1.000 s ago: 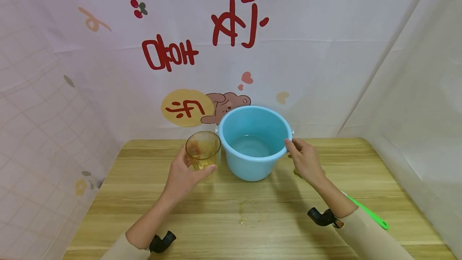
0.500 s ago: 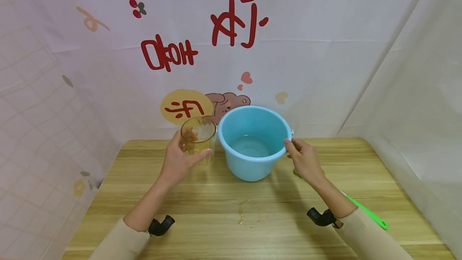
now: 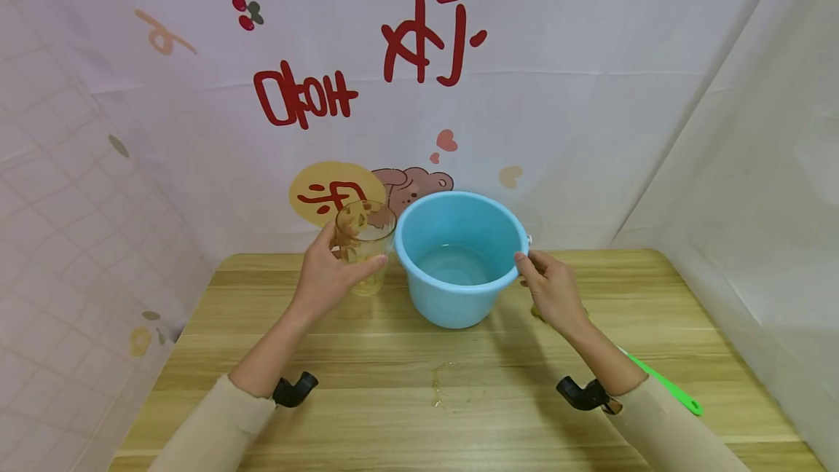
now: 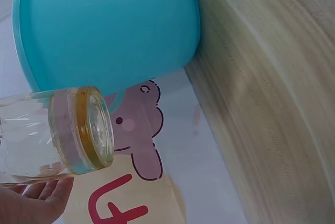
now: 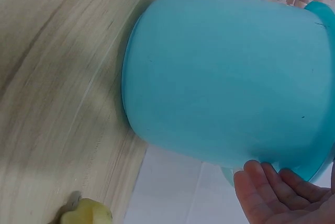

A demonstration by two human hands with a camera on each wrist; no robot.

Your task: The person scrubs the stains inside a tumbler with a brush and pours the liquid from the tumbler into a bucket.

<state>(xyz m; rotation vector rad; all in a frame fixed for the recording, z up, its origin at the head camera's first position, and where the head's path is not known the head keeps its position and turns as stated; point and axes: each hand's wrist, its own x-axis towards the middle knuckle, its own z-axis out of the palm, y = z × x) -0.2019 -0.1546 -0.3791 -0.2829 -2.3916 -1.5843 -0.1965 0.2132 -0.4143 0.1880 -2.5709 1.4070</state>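
My left hand (image 3: 328,272) grips an amber-tinted clear drinking glass (image 3: 367,235), thumb on the near side and fingers around the far side. The glass stands upright in the air, left of a light blue bucket (image 3: 455,308). Its thick base (image 4: 97,130) shows above the table in the left wrist view. Shallow clear liquid (image 3: 457,264) covers the bucket's bottom. At the bucket's right rim, my right hand (image 3: 553,290) pinches the edge, thumb on top and fingers underneath against the outer wall. The bucket rests on the wooden table.
Behind my right hand lies a small yellow object (image 5: 86,212), mostly hidden in the head view. A green handle (image 3: 668,384) lies under the right forearm. Wet spots (image 3: 438,388) mark the table (image 3: 367,421) in front of the bucket. A printed cloth (image 3: 577,115) hangs close behind.
My left hand has carried the glass up and back, away from the near table, and lately slightly right toward the bucket. The right hand and bucket have stayed in place.
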